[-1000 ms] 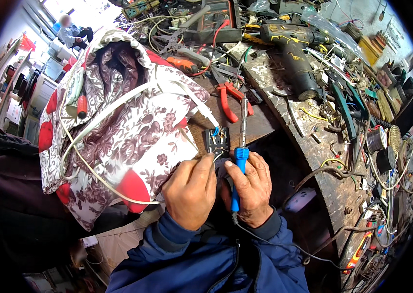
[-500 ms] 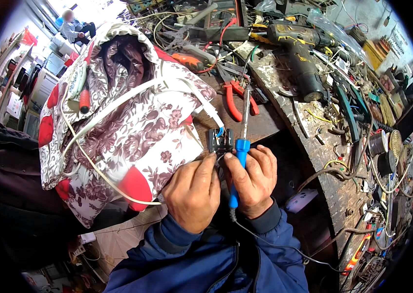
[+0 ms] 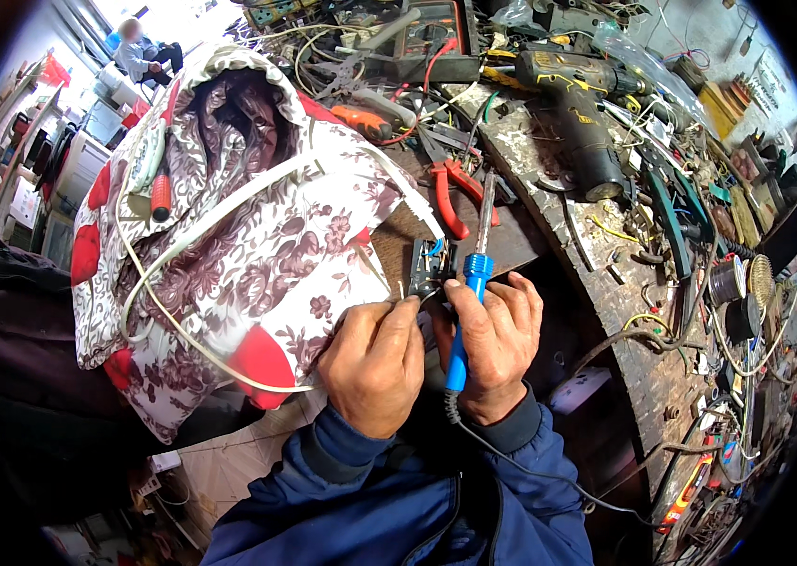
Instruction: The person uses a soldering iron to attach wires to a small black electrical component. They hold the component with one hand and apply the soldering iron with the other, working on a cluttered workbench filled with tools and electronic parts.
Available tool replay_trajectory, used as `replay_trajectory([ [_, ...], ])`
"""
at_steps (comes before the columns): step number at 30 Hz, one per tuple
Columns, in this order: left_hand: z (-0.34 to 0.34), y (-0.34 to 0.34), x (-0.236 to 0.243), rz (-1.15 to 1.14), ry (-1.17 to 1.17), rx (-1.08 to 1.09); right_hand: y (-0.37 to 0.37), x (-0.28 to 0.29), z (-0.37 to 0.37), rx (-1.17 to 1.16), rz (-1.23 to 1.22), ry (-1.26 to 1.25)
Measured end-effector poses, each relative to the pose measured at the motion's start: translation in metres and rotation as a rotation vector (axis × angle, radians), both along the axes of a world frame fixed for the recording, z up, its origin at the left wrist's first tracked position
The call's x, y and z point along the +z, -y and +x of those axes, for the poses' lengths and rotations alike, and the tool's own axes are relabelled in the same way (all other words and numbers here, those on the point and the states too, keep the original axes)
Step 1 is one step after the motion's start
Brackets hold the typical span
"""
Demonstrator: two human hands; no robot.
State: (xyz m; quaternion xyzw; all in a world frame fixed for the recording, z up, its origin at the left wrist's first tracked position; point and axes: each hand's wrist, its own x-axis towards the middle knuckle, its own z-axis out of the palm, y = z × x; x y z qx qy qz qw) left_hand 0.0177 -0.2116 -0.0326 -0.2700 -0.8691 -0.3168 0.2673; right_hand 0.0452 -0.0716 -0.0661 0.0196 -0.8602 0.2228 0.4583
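Note:
A small black plastic housing (image 3: 425, 268) with blue wires inside sits at the bench's near edge, turned slightly. My left hand (image 3: 375, 366) is closed, thumb and fingertips pinching the housing's near left edge. Against its underside runs a thin white cord (image 3: 229, 370). In my right hand (image 3: 493, 344) a soldering iron (image 3: 477, 274) with a blue handle lies between thumb and fingers, its metal shaft pointing up and away. The right thumb tip is close to the housing's near right edge. A thick white cable (image 3: 219, 212) reaches the housing from the far side.
A floral padded cloth (image 3: 257, 245) covers the left side. Beyond the housing lie red-handled pliers (image 3: 448, 203). On the cluttered right bench are a cordless drill (image 3: 582, 123), green-handled pliers (image 3: 670, 222) and wire spools (image 3: 729, 281). A person (image 3: 144, 58) sits far back left.
The black housing has shifted a little right and tilted. Both hands moved slightly right with it, and the soldering iron leans a bit more to the right.

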Motion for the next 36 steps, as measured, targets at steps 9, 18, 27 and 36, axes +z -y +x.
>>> replay_trajectory([
  [9,-0.0019,0.0016,-0.0040,0.037,-0.012,-0.017,-0.0007,0.0002,0.0004,0.008,-0.001,0.007],
  [18,-0.0012,-0.0001,-0.0050,0.067,-0.003,0.021,-0.0020,-0.0012,-0.0001,0.015,-0.003,0.007],
  [27,-0.0003,0.0013,-0.0030,0.067,0.046,-0.007,-0.0009,0.0005,0.0008,0.029,-0.021,0.012],
  [36,-0.0012,0.0002,-0.0050,0.081,-0.016,-0.042,-0.0033,-0.0035,0.0007,0.072,-0.075,-0.030],
])
